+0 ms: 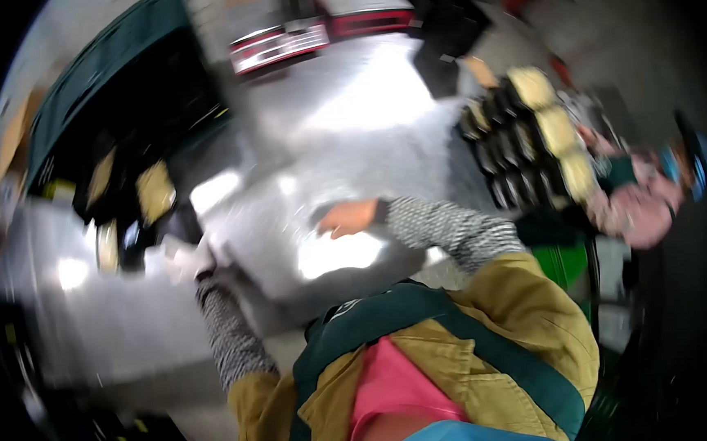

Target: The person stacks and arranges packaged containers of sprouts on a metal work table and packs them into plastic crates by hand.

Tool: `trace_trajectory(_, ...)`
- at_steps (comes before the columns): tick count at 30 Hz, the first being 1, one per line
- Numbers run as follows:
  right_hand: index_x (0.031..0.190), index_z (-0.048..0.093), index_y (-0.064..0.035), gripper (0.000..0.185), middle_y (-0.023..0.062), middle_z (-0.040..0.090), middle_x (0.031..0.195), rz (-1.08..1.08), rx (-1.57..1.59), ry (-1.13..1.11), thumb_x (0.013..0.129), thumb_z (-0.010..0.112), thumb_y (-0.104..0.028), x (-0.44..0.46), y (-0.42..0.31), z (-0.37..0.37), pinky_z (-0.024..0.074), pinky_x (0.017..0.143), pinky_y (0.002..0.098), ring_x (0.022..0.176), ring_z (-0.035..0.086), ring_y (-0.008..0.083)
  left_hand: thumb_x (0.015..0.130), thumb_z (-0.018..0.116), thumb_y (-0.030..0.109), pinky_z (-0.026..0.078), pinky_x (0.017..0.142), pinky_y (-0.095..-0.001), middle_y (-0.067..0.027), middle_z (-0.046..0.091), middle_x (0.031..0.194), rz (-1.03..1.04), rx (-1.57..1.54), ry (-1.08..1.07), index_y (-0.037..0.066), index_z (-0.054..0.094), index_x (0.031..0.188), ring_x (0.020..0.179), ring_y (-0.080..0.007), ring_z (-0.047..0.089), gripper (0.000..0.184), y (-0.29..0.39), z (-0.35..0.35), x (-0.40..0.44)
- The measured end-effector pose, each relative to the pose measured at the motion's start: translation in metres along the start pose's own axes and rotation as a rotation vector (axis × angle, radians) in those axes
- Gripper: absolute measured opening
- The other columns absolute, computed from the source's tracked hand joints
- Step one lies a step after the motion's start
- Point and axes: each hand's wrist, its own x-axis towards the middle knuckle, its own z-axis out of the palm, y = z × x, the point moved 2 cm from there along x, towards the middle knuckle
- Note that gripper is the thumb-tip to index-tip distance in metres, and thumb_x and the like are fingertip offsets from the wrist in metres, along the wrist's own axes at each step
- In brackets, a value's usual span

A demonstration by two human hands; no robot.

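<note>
My left hand point(186, 258), in a white glove, is at the left beside a black tray point(132, 244). Blur hides its fingers, so I cannot tell whether it grips the tray or only touches it. My right hand point(350, 218) reaches over the shiny metal table point(274, 263) near the middle. Its fingertips are smeared by motion, and a glossy patch lies by them that I cannot make out. Around the left hand are black trays with pale yellow contents point(155, 192), in front of a dark green crate point(105, 66).
Two red-and-silver machines, perhaps scales point(280, 47), stand at the table's far edge. Stacked black trays with pale yellow contents point(556, 130) are at the right. Behind them is a co-worker in a pink top point(635, 209). A bright green crate point(560, 265) sits below.
</note>
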Motion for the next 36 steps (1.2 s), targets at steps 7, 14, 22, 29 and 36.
trace_trajectory(7, 0.113, 0.056, -0.0006, 0.043, 0.0125, 0.066, 0.094, 0.207, 0.170, 0.136, 0.085, 0.060, -0.033, 0.026, -0.035, 0.077, 0.0473, 0.076, 0.0410, 0.087, 0.062, 0.0279, 0.066, 0.077, 0.030, 0.045, 0.093, -0.0437, -0.0205, 0.045, 0.133, -0.335, -0.030, -0.367, 0.005, 0.037, 0.138, 0.113, -0.0357, 0.051, 0.085, -0.026, -0.065, -0.006)
trace_trajectory(14, 0.141, 0.029, -0.0045, 0.087, 0.0208, 0.035, 0.138, 0.319, 0.321, 0.587, 0.078, 0.067, -0.051, 0.009, -0.054, 0.020, 0.0346, 0.103, 0.0393, 0.127, 0.037, 0.0339, 0.089, 0.055, 0.044, 0.043, 0.096, -0.0438, -0.0095, 0.050, 0.131, -0.813, -1.620, -1.399, 0.008, 0.042, 0.135, 0.115, -0.0278, 0.051, 0.059, -0.046, -0.008, -0.103)
trace_trajectory(22, 0.126, 0.054, -0.0046, 0.049, 0.0075, 0.060, 0.116, 0.435, 0.978, 0.535, 0.089, 0.060, -0.038, -0.010, -0.013, 0.010, 0.0429, 0.091, 0.0308, 0.106, 0.053, 0.0145, 0.093, 0.048, 0.043, 0.039, 0.101, -0.0421, -0.0067, 0.048, 0.133, -0.608, -1.451, -1.663, 0.008, 0.043, 0.131, 0.116, -0.0222, 0.049, 0.052, -0.012, 0.052, -0.126)
trace_trajectory(29, 0.120, 0.059, -0.0037, 0.050, 0.0069, 0.064, 0.106, 0.656, 0.948, 0.565, 0.089, 0.058, -0.044, -0.003, 0.053, 0.061, 0.0481, 0.085, 0.0305, 0.096, 0.058, 0.0139, 0.092, 0.048, 0.048, 0.049, 0.083, -0.0400, -0.0077, 0.055, 0.118, -1.250, -1.405, -0.565, 0.011, 0.049, 0.124, 0.094, -0.0263, 0.057, 0.049, -0.090, 0.069, -0.008)
trace_trajectory(36, 0.101, 0.063, 0.0030, 0.040, 0.0084, 0.067, 0.087, 0.673, 0.522, 0.769, 0.094, 0.050, -0.034, 0.023, 0.048, 0.060, 0.0470, 0.073, 0.0299, 0.077, 0.060, 0.0151, 0.090, 0.057, 0.042, 0.027, 0.106, -0.0460, -0.0108, 0.044, 0.138, -1.137, -1.638, -0.202, 0.010, 0.042, 0.131, 0.125, -0.0323, 0.042, 0.054, -0.113, 0.109, 0.111)
